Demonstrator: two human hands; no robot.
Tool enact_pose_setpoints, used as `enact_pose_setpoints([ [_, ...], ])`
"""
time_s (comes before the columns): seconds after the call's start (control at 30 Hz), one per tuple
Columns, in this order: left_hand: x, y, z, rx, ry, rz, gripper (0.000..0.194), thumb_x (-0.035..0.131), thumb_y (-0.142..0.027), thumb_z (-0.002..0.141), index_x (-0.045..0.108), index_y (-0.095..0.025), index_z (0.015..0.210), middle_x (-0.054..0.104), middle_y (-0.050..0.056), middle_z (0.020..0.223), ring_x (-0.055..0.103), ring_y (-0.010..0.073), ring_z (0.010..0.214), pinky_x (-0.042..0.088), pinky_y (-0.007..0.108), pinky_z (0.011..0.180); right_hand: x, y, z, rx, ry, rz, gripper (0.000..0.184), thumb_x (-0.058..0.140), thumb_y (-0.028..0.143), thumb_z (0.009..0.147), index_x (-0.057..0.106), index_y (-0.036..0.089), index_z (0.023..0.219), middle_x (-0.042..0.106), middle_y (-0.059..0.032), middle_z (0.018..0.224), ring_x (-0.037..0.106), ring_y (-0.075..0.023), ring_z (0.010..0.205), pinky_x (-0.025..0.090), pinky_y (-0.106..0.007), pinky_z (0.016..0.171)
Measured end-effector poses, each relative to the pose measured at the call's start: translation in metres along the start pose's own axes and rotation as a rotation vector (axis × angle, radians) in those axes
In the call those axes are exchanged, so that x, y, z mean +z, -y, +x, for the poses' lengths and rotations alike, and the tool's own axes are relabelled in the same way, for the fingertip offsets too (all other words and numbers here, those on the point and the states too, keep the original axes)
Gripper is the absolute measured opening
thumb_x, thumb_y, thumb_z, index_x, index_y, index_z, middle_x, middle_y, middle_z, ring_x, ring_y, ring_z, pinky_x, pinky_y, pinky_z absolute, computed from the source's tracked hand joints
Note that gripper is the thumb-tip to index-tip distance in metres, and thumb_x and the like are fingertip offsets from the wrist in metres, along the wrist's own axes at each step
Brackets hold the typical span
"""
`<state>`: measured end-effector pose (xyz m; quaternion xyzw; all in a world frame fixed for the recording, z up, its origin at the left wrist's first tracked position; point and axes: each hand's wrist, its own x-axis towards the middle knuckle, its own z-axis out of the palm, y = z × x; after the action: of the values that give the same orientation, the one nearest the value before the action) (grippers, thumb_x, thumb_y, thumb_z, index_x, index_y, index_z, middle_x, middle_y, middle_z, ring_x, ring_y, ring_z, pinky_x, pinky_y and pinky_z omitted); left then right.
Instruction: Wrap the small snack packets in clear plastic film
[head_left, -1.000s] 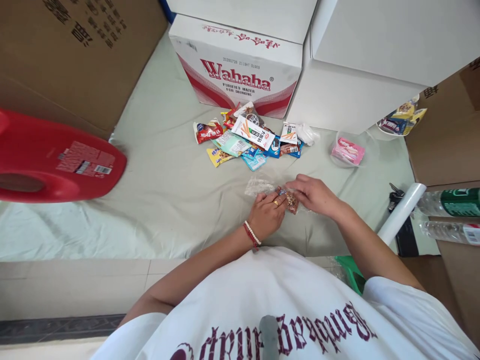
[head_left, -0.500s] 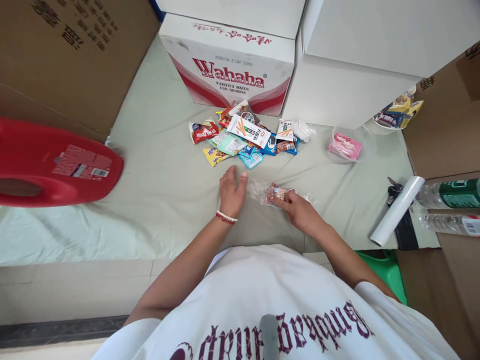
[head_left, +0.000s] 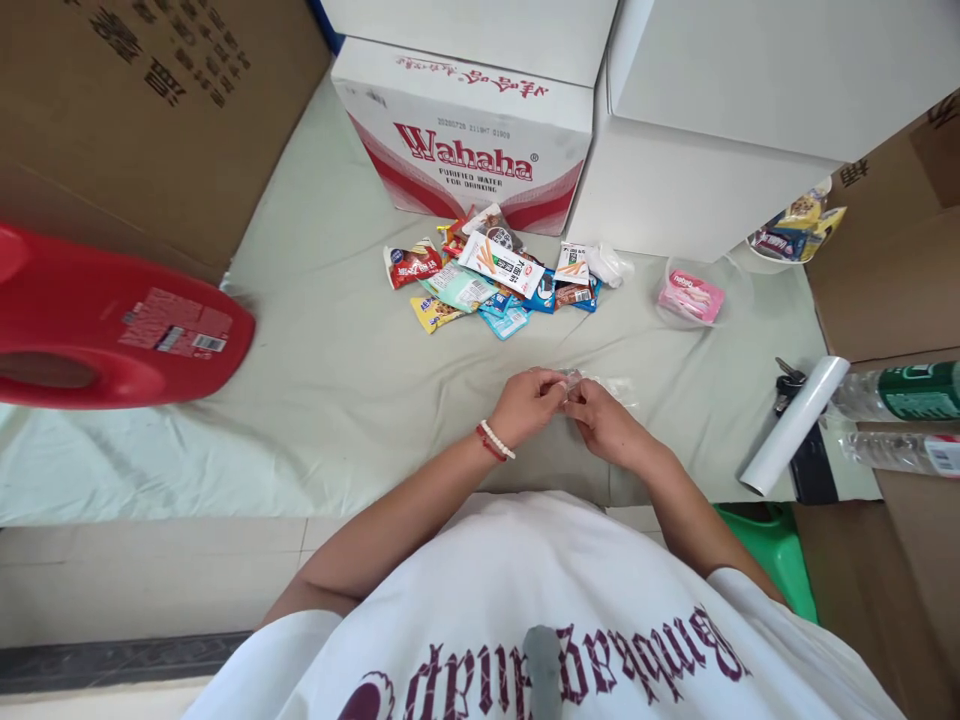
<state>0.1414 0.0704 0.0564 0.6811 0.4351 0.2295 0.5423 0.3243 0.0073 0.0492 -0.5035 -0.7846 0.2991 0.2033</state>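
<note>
My left hand (head_left: 529,405) and my right hand (head_left: 604,425) meet over the cloth, fingertips pinched together. Both are closed on a clear plastic bag (head_left: 619,388), whose crinkled film sticks out behind and to the right of the fingers. The small packaged snack in the bag is hidden by my hands now. Beyond them lies a pile of snack packets, with a white packet of stick snacks (head_left: 500,264) on top, a red packet (head_left: 413,264) at the left and a yellow packet (head_left: 435,313) in front.
A Wahaha water carton (head_left: 469,150) and white boxes (head_left: 720,180) stand behind the pile. To the right are a clear tub (head_left: 724,315) with a pink packet (head_left: 690,297), a white roll (head_left: 795,425) and plastic bottles (head_left: 892,452). A red jug (head_left: 172,335) lies at the left.
My left hand has moved right and closed on the plastic bag beside my right hand. The snack visible earlier in the bag is now covered. The view has shifted slightly.
</note>
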Motion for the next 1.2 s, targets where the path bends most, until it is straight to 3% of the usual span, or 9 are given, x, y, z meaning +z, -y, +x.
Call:
enact_pose_setpoints([
  [0.13,0.016,-0.002,-0.005,0.282,0.05,0.427,0.034,0.044,-0.018,0.095,0.078,-0.019,0.102,0.076,0.008,0.12,0.065,0.0241,0.113,0.047,0.044,0.107,-0.016,-0.007,-0.015,0.019,0.016,0.195,0.04,0.045,0.019,0.096,0.072,0.03,0.124,0.068,-0.0066,0.115,0.063,-0.0234,0.108,0.054,-0.042,0.095],
  [0.3,0.033,0.002,-0.024,0.335,0.091,0.811,0.043,0.052,-0.022,0.094,0.066,-0.015,0.134,0.062,0.01,0.146,0.055,0.0315,0.121,0.048,0.048,0.092,-0.012,-0.032,-0.034,0.433,-0.342,-0.2,0.041,0.066,0.039,0.089,0.07,0.021,0.125,0.064,-0.0159,0.112,0.059,-0.0339,0.109,0.051,-0.055,0.097],
  [0.43,0.037,0.006,-0.028,0.361,0.123,0.911,0.042,0.047,-0.021,0.098,0.064,-0.016,0.136,0.058,0.009,0.151,0.054,0.0306,0.121,0.046,0.046,0.086,-0.007,-0.037,-0.046,0.436,-0.334,-0.288,0.016,0.066,0.033,0.086,0.073,0.022,0.096,0.06,-0.0176,0.127,0.05,-0.0382,0.126,0.044,-0.058,0.107],
  [0.53,0.038,0.007,-0.026,0.371,0.122,0.93,0.042,0.045,-0.02,0.099,0.064,-0.016,0.136,0.059,0.009,0.15,0.055,0.0303,0.12,0.046,0.046,0.085,-0.013,-0.024,-0.047,0.475,-0.351,-0.047,0.015,0.059,0.036,0.092,0.067,0.024,0.094,0.068,-0.0109,0.105,0.064,-0.0287,0.099,0.053,-0.047,0.091],
  [0.63,0.041,0.007,-0.024,0.377,0.119,0.908,0.042,0.046,-0.018,0.097,0.065,-0.015,0.134,0.062,0.013,0.145,0.055,0.0315,0.122,0.047,0.046,0.088,-0.013,-0.006,-0.031,0.493,-0.333,0.238,0.019,0.056,0.04,0.095,0.065,0.026,0.102,0.063,-0.0005,0.077,0.061,-0.0194,0.066,0.053,-0.033,0.066],
  [0.83,0.016,0.015,-0.026,0.343,0.101,0.453,0.034,0.053,-0.018,0.087,0.076,-0.018,0.113,0.071,0.013,0.127,0.064,0.0289,0.117,0.051,0.047,0.103,0.011,-0.002,0.014,0.335,-0.343,0.415,0.018,0.054,0.035,0.096,0.068,0.024,0.097,0.065,-0.0034,0.096,0.061,-0.0151,0.072,0.053,-0.029,0.068],
  [0.93,-0.003,0.03,-0.029,0.159,-0.106,0.138,0.034,0.049,-0.023,0.091,0.075,-0.022,0.113,0.071,0.009,0.127,0.069,0.0213,0.101,0.056,0.039,0.093,0.02,-0.012,0.02,0.345,-0.359,0.486,0.015,0.054,0.029,0.093,0.067,0.023,0.096,0.063,-0.0034,0.1,0.062,-0.0144,0.071,0.055,-0.031,0.07],
  [1.03,-0.008,0.041,-0.025,-0.051,-0.322,0.201,0.029,0.06,-0.038,0.09,0.073,-0.019,0.108,0.069,0.012,0.121,0.066,0.0199,0.088,0.056,0.038,0.084,0.023,-0.017,0.018,0.369,-0.376,0.534,0.015,0.053,0.029,0.091,0.067,0.023,0.095,0.062,-0.0034,0.1,0.062,-0.0146,0.07,0.057,-0.033,0.07],
  [1.2,0.011,0.031,-0.01,-0.006,-0.215,0.358,0.021,0.07,-0.038,0.085,0.062,-0.019,0.088,0.065,0.006,0.09,0.062,0.0224,0.089,0.051,0.037,0.083,0.02,-0.004,0.01,0.384,-0.377,0.387,0.024,0.052,0.043,0.098,0.067,0.024,0.103,0.064,-0.0058,0.102,0.064,-0.0185,0.077,0.058,-0.037,0.075],
])
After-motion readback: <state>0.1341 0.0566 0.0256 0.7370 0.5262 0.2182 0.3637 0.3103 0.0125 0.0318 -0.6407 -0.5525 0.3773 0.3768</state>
